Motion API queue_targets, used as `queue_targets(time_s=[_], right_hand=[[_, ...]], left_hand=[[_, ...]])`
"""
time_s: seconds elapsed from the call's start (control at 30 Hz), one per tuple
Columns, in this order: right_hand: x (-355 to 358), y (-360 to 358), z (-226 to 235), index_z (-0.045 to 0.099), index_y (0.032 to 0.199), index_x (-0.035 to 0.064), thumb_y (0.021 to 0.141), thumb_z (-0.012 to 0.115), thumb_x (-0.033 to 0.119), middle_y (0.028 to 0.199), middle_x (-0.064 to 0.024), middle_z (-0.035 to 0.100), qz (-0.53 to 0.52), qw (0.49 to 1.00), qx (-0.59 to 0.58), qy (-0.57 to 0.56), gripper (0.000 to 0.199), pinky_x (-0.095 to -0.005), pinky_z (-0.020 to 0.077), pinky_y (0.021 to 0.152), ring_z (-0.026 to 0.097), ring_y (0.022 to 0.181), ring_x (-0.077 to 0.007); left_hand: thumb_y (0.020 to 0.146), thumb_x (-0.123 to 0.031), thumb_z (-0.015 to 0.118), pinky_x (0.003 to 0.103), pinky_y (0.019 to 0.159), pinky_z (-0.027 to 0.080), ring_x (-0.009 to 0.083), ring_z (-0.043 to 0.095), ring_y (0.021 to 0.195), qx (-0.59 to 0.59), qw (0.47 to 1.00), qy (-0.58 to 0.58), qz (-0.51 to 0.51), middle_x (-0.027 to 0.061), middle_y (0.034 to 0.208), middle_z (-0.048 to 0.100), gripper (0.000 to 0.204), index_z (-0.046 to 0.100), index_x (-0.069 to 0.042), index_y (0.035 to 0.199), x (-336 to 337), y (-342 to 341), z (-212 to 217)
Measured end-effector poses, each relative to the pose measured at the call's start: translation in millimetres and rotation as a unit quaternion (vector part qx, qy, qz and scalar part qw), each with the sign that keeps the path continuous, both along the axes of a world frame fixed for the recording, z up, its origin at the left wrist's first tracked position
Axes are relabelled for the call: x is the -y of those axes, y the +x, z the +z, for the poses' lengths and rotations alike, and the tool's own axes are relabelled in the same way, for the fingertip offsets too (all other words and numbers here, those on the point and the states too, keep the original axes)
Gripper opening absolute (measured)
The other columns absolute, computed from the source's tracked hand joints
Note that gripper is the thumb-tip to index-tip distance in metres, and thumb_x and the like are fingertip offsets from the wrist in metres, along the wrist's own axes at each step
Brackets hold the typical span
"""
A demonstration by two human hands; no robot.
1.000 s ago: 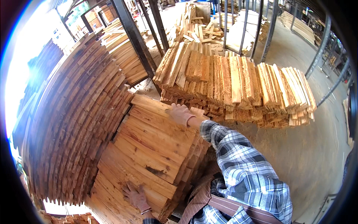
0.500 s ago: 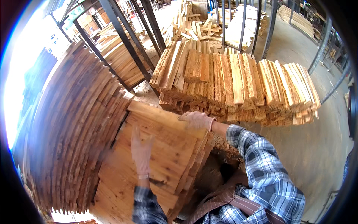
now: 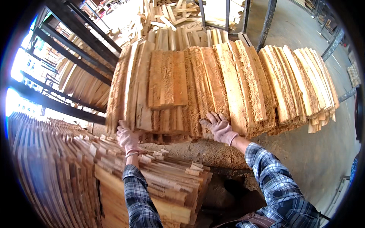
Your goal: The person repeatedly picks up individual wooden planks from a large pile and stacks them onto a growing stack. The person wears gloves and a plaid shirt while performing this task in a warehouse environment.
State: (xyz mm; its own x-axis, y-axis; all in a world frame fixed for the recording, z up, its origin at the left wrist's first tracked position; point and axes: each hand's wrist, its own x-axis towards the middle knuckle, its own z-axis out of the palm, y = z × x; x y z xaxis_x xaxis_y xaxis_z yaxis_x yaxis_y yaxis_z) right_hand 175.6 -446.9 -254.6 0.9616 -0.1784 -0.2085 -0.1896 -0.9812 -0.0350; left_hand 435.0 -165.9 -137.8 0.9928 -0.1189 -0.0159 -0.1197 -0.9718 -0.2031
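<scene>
A row of rough wooden planks lies on top of a stack in front of me, with bark-like, sawdusty edges. My right hand, in a pale knit glove, rests on the near ends of the middle planks with its fingers spread. At the near end of the leftmost planks is my gloved left hand, its fingers partly extended against the wood. Whether they curl under it is hidden. Shorter, darker board pieces lie on top between my hands.
Below my left arm stands a stack of boards, beside a tall pile on the left. Dark metal bars rise at the upper left. Loose wood pieces are heaped behind; concrete floor lies to the right.
Both hands have moved from the near board stack to the far plank stack; my right hand has left the near stack's edge. The view has swung toward the planks.
</scene>
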Motion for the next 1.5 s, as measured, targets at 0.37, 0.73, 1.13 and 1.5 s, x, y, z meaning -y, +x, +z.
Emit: queue_targets(time_s=[0.37,0.73,1.13,1.5], right_hand=[[23,-1,-24,0.034,0.152,0.024,0.093,0.052,0.059,0.145,-0.0187,0.043,0.09,0.966,0.222,-0.099,0.071,-0.035,0.0448,0.082,0.052,0.103,-0.0219],[-104,60,125,0.056,0.128,-0.0041,0.097,0.056,0.044,0.12,-0.0152,0.066,-0.119,0.59,0.165,0.781,0.057,-0.0345,0.0519,0.095,0.064,0.104,-0.0204],[-299,-139,306,0.054,0.128,-0.0051,0.074,0.067,0.014,0.109,-0.01,0.067,0.036,0.676,-0.037,0.735,0.059,-0.0275,0.0555,0.083,0.067,0.093,-0.0174],[-598,-276,355,0.042,0.147,0.0076,0.076,0.074,0.021,0.124,-0.0176,0.064,0.411,0.71,-0.329,0.467,0.079,-0.0298,0.0488,0.094,0.062,0.112,-0.0227]], left_hand=[[0.077,-0.007,0.069,0.031,0.058,0.058,0.0206,0.07,0.074,-0.163,0.929,-0.321,0.089,0.0148,0.089,0.072,0.04,0.063,-0.001,0.116,-17,24,47],[0.087,-0.006,0.063,0.028,0.063,0.054,0.0178,0.064,0.081,-0.34,0.488,-0.8,0.077,0.0086,0.099,0.066,0.036,0.056,0.002,0.122,-10,-334,107],[0.087,-0.016,0.072,0.034,0.101,0.045,0.0196,0.06,0.109,-0.196,0.521,-0.831,0.007,0.0117,0.121,0.064,0.068,0.042,-0.001,0.146,-207,-556,94],[0.096,-0.029,0.065,0.036,0.081,0.056,0.0222,0.066,0.096,0.118,0.246,-0.926,0.26,0.0145,0.121,0.062,0.057,0.044,0.002,0.139,-446,-757,98]])
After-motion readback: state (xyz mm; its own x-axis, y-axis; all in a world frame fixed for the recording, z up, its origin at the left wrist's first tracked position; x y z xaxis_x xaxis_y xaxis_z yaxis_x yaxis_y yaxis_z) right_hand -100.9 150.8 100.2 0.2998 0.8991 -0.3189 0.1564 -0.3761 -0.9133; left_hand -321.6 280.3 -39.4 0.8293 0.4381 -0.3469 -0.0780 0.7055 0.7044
